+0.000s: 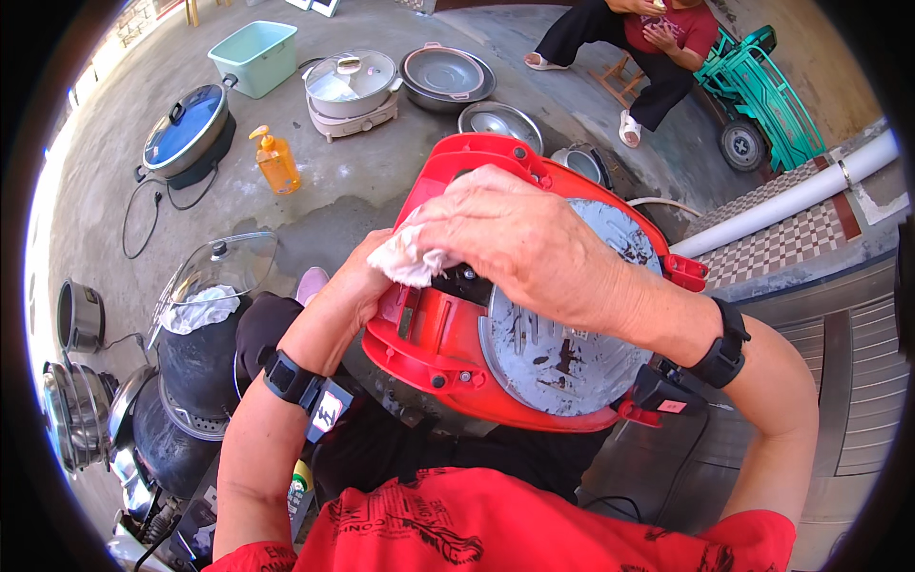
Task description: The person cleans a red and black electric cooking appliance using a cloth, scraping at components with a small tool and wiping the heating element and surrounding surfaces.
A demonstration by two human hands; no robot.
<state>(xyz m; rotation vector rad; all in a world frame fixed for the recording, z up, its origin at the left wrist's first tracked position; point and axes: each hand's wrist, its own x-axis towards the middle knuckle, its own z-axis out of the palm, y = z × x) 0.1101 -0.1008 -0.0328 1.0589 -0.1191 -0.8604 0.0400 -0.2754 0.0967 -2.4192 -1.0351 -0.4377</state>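
A red electric griddle (457, 357), probably an electric baking pan, lies across my lap with a worn grey round metal plate (565, 357) showing and its far edge raised towards the floor. My right hand (515, 243) is closed on a crumpled white cloth (407, 261) over the appliance's left part. My left hand (368, 275) is at the red left edge beside the cloth; its fingers are mostly hidden behind the cloth and rim, so its hold is unclear.
An orange pump bottle (277, 164), a blue-lidded electric pan (187, 129), a lidded pot on a base (350, 118), a green tub (261, 61) and metal basins (500, 125) stand ahead. Woks and pots (189, 357) crowd the left. Another person (661, 43) sits beyond; a white pipe (786, 200) runs right.
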